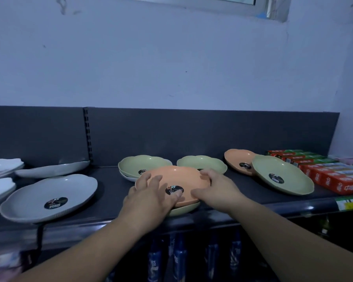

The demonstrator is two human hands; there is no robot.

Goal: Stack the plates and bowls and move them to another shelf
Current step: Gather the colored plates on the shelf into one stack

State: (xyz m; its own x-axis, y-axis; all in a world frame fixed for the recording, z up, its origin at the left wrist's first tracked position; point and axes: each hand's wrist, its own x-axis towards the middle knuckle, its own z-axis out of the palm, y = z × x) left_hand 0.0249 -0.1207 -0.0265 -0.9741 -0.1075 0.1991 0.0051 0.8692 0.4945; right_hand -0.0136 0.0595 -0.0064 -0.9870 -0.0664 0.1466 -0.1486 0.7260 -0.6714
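An orange plate point(181, 178) lies on top of a green plate point(183, 209) at the front middle of the dark shelf point(108, 202). My left hand point(151, 198) grips its left rim, thumb on the sticker. My right hand point(216, 188) grips its right rim, fingers curled over the far edge. Behind it sit a green bowl on a white one point(135, 164) and another green bowl point(204, 162). To the right are an orange plate point(237, 160) and a green plate point(283, 176). A large grey plate point(49, 197) lies at the left.
A second grey plate point(53, 169) and stacks of white dishes point(0, 180) fill the far left. Red and green boxes point(330, 176) line the right end. The shelf's dark back panel point(192, 135) rises behind. Blue bottles point(179, 259) stand on the shelf below.
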